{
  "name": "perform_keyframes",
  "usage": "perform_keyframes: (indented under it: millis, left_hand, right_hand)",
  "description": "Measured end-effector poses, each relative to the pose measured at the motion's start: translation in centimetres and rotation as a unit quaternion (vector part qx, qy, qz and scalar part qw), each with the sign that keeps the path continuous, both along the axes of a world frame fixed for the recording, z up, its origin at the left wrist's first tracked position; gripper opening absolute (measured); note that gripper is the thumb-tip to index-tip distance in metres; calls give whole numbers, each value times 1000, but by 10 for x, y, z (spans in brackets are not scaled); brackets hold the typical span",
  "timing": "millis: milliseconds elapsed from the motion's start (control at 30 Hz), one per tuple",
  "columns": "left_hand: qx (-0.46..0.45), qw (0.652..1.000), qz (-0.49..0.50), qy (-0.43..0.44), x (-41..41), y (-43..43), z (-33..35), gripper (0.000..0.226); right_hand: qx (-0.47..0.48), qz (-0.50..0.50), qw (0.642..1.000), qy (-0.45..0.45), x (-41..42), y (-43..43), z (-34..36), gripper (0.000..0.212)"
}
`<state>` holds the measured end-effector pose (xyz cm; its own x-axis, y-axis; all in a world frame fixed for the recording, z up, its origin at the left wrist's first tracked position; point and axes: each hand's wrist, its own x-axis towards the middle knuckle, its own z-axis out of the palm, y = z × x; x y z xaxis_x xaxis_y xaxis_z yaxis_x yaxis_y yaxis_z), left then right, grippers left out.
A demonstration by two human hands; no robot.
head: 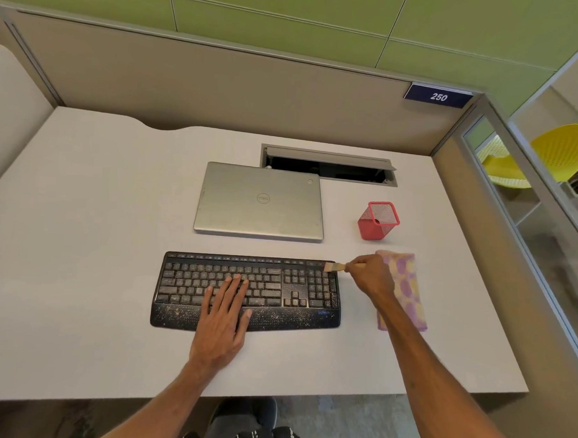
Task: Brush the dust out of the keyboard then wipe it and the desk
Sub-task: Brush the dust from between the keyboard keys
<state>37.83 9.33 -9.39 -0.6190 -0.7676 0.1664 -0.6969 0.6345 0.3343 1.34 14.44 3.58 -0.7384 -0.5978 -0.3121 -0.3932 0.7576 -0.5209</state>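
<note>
The black keyboard [244,293] sits near the front of the pale desk [81,243], and it is filthy, with light specks scattered over the keys and thick across the palm rest. The left hand [223,318] lies flat on it, fingers straight and spread over the middle keys, palm on the palm rest, holding nothing. Over at the far right corner, the right hand [371,277] pinches the handle of a small brush [333,266] between curled fingers and thumb, and the pale bristles touch the top right corner of the keyboard, just above the number pad.

Just beside the keyboard's right end lies a folded cloth [407,290] with purple and yellow spots, partly hidden under the right wrist and forearm. Behind the keyboard rests a closed silver laptop [260,201]. To its right stands a red mesh pen holder [377,221], well apart from the cloth. Further back, a cable hatch [329,166] in the desk stands open. A blue sign [438,97] reading 250 hangs on the partition.
</note>
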Motion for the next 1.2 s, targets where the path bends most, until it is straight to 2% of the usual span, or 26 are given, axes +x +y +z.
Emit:
perform_keyframes:
  millis: [133,233,300,433,533,633,800,967,1200]
  left_hand:
    - [-1,1000,3,-3,0,0,1,67]
    - [0,1000,5,-1,0,0,1,67]
    - [1,1000,5,0,0,1,1,67]
    - [2,1000,6,-1,0,1,1,67]
    - [3,1000,6,-2,0,1,2,67]
    - [7,1000,5,1,0,1,2,66]
    - [9,1000,5,1,0,1,1,67]
    - [8,1000,5,-4,0,1,0,67]
    - [4,1000,6,-10,0,0,-1,68]
  right_hand:
    - [8,-69,996,49,-7,5,2,23]
    - [-24,-65,997,-14,-12,3,1,18]
    - [-12,-55,997,-47,-10,4,-1,17]
    - [17,-71,997,34,-9,9,1,23]
    - [-26,-14,999,30,-3,-1,6,23]
    - [-30,7,999,15,13,-12,9,22]
    - [17,61,998,3,28,-20,1,25]
    - [-13,26,998,49,29,-20,7,25]
    - [39,68,996,44,26,-27,12,21]
